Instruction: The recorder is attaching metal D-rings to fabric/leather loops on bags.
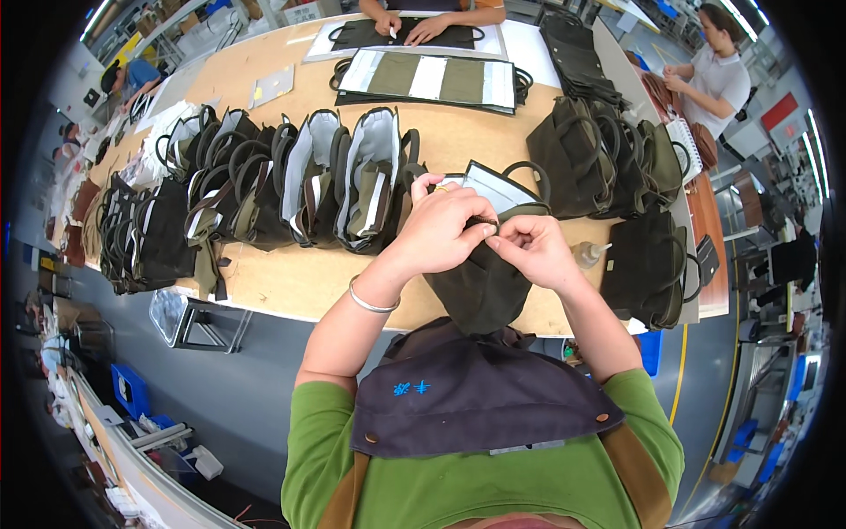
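Observation:
A dark olive fabric handbag [480, 286] with a pale grey lining stands at the table's front edge, right before me. My left hand [443, 225] has its thumb and fingers closed on the bag's upper edge. Close beside it, my right hand [535, 249] pinches the same edge, the fingertips of both hands nearly meeting. What lies between the fingertips is too small to make out. One round handle [529, 176] of the bag sticks up behind my hands.
A row of similar bags [308, 176] stands on the wooden table [300, 273] to the left. More dark bags [573, 159] stand at the right, near a small bottle [589, 255]. Flat bag panels [427, 78] lie farther back, where a co-worker's hands [427, 28] work.

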`<state>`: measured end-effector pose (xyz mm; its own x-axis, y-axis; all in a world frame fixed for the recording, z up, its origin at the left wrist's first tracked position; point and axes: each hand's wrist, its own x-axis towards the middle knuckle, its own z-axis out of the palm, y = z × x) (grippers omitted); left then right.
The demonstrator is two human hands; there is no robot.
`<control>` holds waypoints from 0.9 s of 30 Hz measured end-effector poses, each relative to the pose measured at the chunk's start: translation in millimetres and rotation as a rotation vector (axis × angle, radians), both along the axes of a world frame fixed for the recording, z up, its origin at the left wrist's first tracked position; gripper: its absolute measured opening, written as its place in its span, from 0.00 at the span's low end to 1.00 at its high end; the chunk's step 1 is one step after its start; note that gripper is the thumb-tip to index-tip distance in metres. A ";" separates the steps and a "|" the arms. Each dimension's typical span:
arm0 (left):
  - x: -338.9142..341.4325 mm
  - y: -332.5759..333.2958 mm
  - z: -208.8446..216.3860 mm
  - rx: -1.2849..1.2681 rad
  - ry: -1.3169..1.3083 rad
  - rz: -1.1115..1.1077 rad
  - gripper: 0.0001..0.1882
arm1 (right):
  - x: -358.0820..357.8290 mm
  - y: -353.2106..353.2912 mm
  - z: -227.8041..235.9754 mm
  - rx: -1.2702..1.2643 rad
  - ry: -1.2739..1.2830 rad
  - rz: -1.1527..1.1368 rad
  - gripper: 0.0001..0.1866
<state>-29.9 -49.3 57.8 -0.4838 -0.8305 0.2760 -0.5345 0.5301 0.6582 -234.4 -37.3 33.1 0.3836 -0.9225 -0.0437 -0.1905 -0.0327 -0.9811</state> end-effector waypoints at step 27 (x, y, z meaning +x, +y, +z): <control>6.6 -7.7 -8.9 -0.020 0.001 -0.072 0.03 | -17.2 -1.3 46.9 -0.474 0.631 0.116 0.17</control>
<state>-23.3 -57.0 48.9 -0.5417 -0.7880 0.2924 -0.4944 0.5801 0.6474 -251.6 -38.6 80.0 0.5117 -0.8531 0.1024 -0.6756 -0.4731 -0.5655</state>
